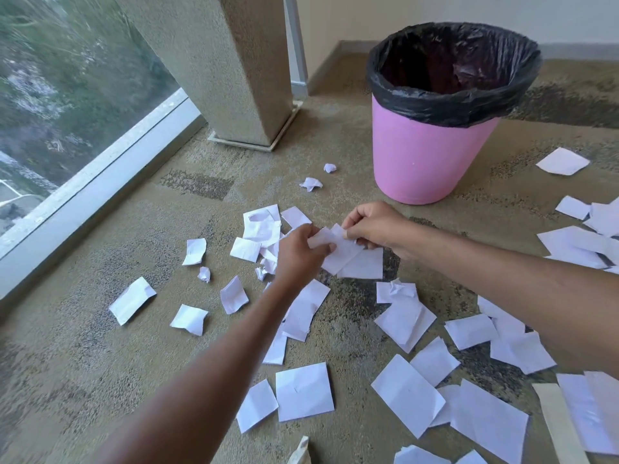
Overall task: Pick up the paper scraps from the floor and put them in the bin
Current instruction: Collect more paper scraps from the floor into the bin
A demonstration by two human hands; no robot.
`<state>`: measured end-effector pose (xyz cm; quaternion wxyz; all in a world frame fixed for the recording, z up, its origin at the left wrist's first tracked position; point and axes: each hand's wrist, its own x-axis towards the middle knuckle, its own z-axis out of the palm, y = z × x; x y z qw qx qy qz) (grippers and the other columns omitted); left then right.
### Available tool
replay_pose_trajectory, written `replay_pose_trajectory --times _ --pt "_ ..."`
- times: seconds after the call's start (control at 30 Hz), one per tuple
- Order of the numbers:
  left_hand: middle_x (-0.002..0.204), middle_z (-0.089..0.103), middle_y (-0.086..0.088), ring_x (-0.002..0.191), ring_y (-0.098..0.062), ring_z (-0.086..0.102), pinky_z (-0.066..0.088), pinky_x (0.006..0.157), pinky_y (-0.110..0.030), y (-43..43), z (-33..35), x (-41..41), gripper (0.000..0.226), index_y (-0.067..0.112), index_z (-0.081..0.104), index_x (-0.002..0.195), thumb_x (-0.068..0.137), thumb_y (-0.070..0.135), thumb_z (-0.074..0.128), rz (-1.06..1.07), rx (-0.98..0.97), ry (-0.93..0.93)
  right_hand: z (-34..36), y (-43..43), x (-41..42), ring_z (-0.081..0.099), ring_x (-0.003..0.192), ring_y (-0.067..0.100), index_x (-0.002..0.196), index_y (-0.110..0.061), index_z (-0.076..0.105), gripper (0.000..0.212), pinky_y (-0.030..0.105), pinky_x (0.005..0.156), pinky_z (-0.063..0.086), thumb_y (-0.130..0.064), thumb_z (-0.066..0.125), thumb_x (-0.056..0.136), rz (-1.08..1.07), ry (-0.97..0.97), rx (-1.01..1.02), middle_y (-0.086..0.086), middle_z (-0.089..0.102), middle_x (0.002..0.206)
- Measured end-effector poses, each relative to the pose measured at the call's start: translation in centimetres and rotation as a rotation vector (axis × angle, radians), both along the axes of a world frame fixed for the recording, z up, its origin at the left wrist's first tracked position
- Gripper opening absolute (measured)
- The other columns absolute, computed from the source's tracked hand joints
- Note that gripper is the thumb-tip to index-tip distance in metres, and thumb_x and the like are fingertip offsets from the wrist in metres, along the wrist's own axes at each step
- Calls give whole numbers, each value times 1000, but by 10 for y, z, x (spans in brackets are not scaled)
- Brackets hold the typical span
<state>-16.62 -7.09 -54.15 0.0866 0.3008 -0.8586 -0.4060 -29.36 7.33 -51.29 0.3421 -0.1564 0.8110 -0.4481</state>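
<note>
So we've got both hands out over the carpet, sharing a few paper scraps (348, 254). Our left hand (298, 251) has its fingers pinched shut on one corner of the little stack, and our right hand (375, 227) is curled closed on the top edge, so the bundle is held between the two, just above the floor (100, 346) as far as we can tell. The bin (435, 152), pink with a black liner (452, 105), stands upright just beyond our right hand, mouth open; from this angle we can't see any paper inside.

Handling-wise this stuff looks about as light as it gets: thin, floppy, no stiffness, so a sheet held by one corner will probably droop and a loose stack could fan out or slip. Flat pieces lying tight on carpet are annoying to lift, so we'd go for a raised edge or a curled corner and pinch there. The crumpled bits near the bin, like this small ball (330, 168), should be easier; just pinch the whole wad. Nothing fragile here, so squeezing a bunch together into one handful seems fine. Loads more scraps all around us.
</note>
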Motion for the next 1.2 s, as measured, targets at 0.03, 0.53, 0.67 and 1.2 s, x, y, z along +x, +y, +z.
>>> replay_pose_trajectory --times 0.03,0.53,0.67,1.2 --pt "90 65 4 86 -20 62 43 66 -30 -3 7 -4 29 17 72 105 84 31 85 10 15 29 8 -1 -2 57 57 13 97 -8 74 13 27 51 47 -1 77 86 -19 27 -33 5 69 74" --pt "83 77 3 71 -13 68 52 57 -30 -18 152 -67 17 23 76 91 82 33 87 -15 144 398 154 9 -44 59 60 5 101 -7 77 15 15 50 45 -2 78 87 -133 412 -393 -4 66 73" --pt "85 77 0 70 -14 68 54 57 -30 -16 195 -94 20 23 75 89 79 35 88 -58 124 436 190 20 -60 57 56 4 100 -7 76 14 18 50 45 -2 77 87 -185 457 -471 -8 66 69" --pt "99 78 -7 65 -9 68 61 59 -24 45 276 -202 22 10 75 102 87 23 85 -206 -21 465 229 73 -134 64 62 9 92 -17 76 11 26 51 49 -13 74 83 -493 570 -565 -4 71 78"
